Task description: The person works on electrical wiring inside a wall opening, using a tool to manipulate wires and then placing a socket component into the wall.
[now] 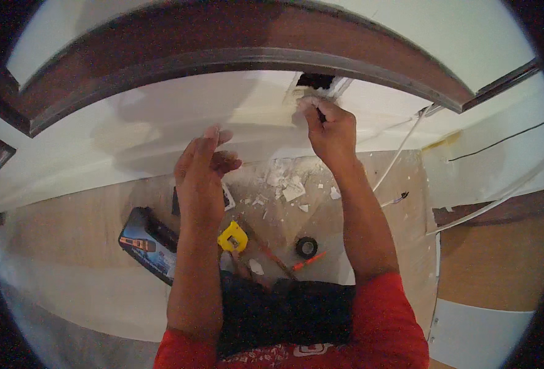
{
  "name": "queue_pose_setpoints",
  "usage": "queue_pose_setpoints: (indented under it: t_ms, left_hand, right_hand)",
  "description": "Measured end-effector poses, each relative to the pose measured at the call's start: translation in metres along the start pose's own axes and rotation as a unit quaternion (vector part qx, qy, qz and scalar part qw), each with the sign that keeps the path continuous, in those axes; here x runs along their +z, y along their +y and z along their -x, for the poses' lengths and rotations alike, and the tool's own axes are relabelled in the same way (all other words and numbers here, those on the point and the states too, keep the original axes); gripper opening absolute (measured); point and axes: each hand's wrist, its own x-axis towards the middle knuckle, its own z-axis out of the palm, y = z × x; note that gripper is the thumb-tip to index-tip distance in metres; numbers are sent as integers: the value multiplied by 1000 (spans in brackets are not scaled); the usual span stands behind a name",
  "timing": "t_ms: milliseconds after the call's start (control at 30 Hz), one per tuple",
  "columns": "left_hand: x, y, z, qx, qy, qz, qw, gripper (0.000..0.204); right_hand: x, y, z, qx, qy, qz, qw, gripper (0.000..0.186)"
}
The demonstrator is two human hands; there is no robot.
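My right hand (332, 132) is at the lower edge of a dark rectangular cutout (315, 81) in the white wall. Its thumb and fingers are pinched together against the broken, dusty rim; what they grip, if anything, is hidden. To the left, my left hand (203, 161) hovers in front of the wall, fingers apart and holding nothing. White plaster fragments (293, 189) and dust lie on the floor below the cutout. A small dark and white object (228, 198) is partly covered by my left forearm.
A yellow tape measure (232, 236), a black tape roll (307, 247) and an orange-ended thin tool (309, 261) lie by my legs. A black box (144, 237) sits left. White cables (401, 152) hang at right. Brown wooden trim (235, 52) crosses above the cutout.
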Motion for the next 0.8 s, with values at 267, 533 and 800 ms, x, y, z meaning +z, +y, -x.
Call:
queue_pose_setpoints:
  t_ms: [267, 533, 800]
  left_hand:
    - [2, -6, -4, -4, -21, 22, 1000, 30]
    - [-18, 3, -12, 1, -36, 37, 999, 34]
    - [-24, 15, -20, 36, 35, 62, 997, 37]
  right_hand:
    - [7, 7, 1, -62, -16, 198, 978, 16]
    - [-12, 23, 78, 141, -113, 145, 973, 18]
    - [35, 7, 250, 246, -409, 41, 878, 41]
